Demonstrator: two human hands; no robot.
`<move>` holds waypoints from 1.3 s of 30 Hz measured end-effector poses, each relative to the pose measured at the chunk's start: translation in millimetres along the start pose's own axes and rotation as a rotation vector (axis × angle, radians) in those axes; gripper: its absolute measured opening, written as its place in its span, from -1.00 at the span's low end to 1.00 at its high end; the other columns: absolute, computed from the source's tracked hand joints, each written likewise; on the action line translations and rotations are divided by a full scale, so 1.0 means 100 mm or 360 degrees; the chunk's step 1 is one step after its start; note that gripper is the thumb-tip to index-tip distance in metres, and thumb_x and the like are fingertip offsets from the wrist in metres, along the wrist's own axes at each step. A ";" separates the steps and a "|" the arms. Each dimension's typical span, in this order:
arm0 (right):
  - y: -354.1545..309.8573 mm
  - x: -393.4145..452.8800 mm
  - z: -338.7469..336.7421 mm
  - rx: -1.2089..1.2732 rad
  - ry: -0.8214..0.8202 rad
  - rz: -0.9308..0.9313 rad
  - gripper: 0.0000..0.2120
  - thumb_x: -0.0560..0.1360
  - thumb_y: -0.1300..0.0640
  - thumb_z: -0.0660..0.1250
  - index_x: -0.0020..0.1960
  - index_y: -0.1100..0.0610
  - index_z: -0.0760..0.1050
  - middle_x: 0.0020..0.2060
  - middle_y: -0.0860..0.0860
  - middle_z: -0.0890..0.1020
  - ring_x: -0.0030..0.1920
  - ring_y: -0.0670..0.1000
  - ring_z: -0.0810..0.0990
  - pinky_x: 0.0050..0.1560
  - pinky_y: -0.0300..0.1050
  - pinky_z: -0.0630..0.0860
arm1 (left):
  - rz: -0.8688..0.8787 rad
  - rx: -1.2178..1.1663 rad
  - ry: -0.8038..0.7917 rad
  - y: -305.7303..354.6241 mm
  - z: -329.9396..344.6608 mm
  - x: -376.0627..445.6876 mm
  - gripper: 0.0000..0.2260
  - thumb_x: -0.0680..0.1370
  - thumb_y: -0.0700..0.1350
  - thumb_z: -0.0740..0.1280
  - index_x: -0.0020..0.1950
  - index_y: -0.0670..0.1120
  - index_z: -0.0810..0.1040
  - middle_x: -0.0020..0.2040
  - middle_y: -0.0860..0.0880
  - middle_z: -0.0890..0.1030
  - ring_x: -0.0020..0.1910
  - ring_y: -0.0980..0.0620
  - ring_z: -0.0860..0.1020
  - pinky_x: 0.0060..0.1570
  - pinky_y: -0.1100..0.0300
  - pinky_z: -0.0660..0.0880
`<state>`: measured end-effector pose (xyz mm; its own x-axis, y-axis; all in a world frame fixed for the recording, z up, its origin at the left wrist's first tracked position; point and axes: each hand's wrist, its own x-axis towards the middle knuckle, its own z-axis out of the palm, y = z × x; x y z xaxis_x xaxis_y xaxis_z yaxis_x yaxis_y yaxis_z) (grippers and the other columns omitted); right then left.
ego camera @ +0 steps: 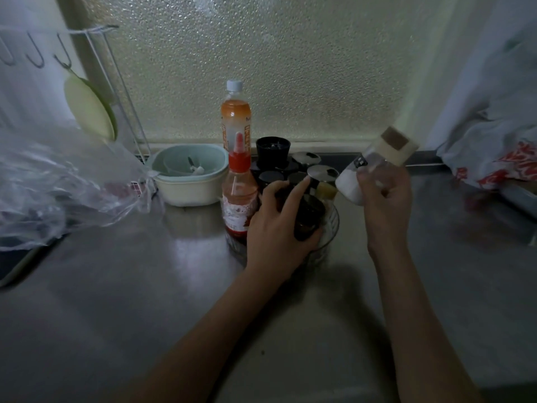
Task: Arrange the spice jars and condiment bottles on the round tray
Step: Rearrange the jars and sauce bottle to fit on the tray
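A round clear glass tray [331,228] sits mid-counter, crowded with dark jars and silver-lidded jars [322,172]. A red sauce bottle [239,193] with a red nozzle stands at the tray's left edge. My left hand [279,222] wraps around a dark jar [309,216] in the tray's front. To the right of the tray and above the counter, my right hand [383,196] holds a tilted clear jar of white powder [353,184] with a cork-topped lid. An orange drink bottle [235,117] and a black-capped container [273,151] stand behind.
A pale green bowl set [191,175] sits left of the tray. A crumpled clear plastic bag [58,181] lies at far left beside a wire rack [116,82]. A white and red bag [499,158] rests at right. Frosted glass backs the steel counter [145,286].
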<state>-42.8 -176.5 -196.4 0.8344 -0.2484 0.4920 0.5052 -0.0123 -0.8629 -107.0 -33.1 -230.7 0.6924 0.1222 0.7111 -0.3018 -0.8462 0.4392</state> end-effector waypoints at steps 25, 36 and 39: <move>0.04 0.03 -0.14 -0.0367 -0.0772 0.0146 -0.66 0.29 0.10 0.53 0.03 -0.07 0.54 -0.09 -0.11 0.67 -0.12 -0.16 0.64 -0.13 -0.30 0.56 | -0.0371 -0.0624 0.0580 -0.06 -0.10 0.00 -0.59 0.34 -0.01 0.48 0.13 0.13 0.44 0.05 0.22 0.54 0.10 0.23 0.51 0.07 0.29 0.48; 0.09 -0.06 -0.03 -0.0482 -0.0746 0.0033 -0.58 0.29 0.18 0.50 0.09 -0.02 0.45 0.00 -0.18 0.59 0.08 -0.23 0.54 -0.04 -0.24 0.52 | -0.0294 -0.0454 0.0579 -0.01 -0.14 -0.01 -0.57 0.36 0.08 0.41 0.19 0.16 0.41 0.11 0.34 0.41 0.12 0.25 0.48 0.06 0.38 0.43; 0.14 -0.06 -0.01 -0.0459 -0.0667 0.0009 -0.55 0.28 0.19 0.50 0.09 -0.03 0.44 0.01 -0.18 0.58 0.08 -0.24 0.53 -0.09 -0.33 0.52 | -0.0269 -0.0403 0.0560 -0.02 -0.11 -0.03 -0.56 0.36 0.10 0.41 0.22 0.14 0.42 0.11 0.28 0.45 0.10 0.32 0.43 0.04 0.54 0.31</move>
<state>-40.9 -176.5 -211.1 0.8835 0.1600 0.4402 0.4683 -0.2938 -0.8333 -116.2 -26.0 -227.8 0.4942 0.4531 0.7419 -0.3849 -0.6512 0.6541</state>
